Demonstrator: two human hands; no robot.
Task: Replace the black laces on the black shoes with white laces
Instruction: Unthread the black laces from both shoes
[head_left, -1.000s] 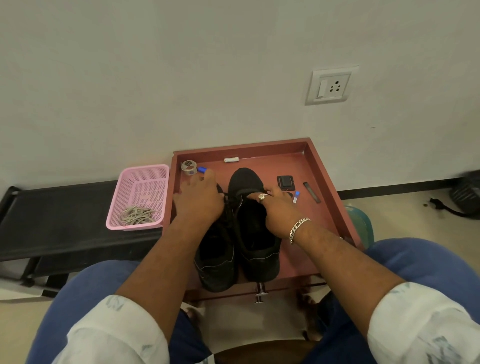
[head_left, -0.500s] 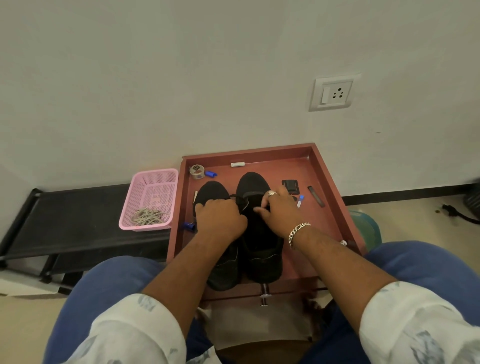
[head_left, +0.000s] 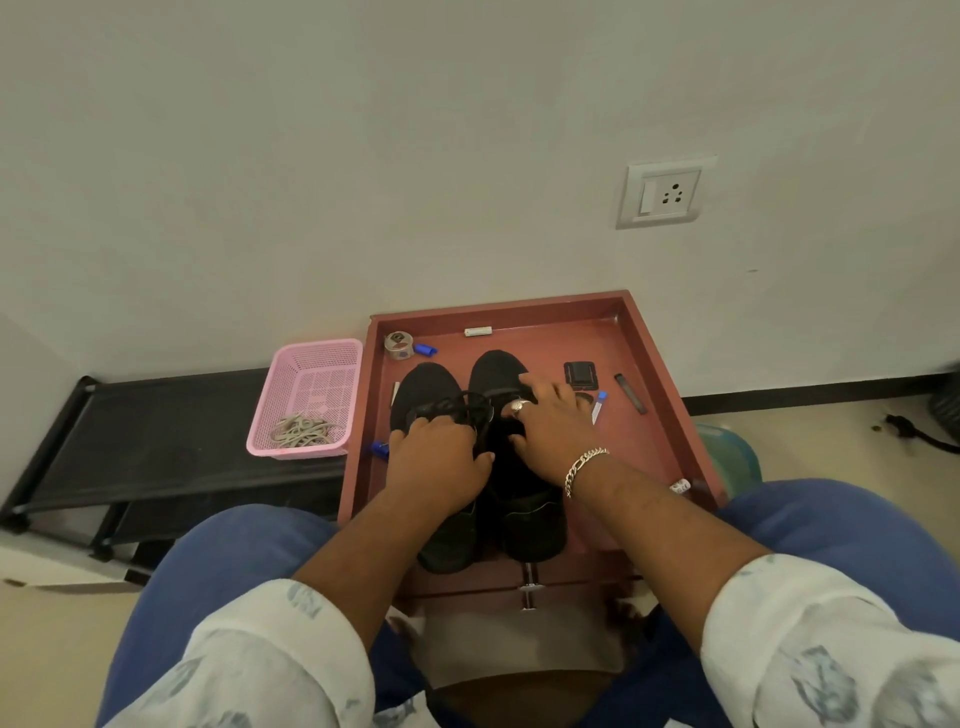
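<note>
Both black shoes sit toes-to-wall in the red tray. Left hand has black lace loops bunched in its grip — right hand lies flat on the right shoe. White laces wait in the pink basket, left of the tray — left hand nearer.

Black shoes, reddish-brown tray, pink basket

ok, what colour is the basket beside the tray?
Pink, a perforated plastic basket, left of the red-brown tray. The head view shows it clearly.
</note>
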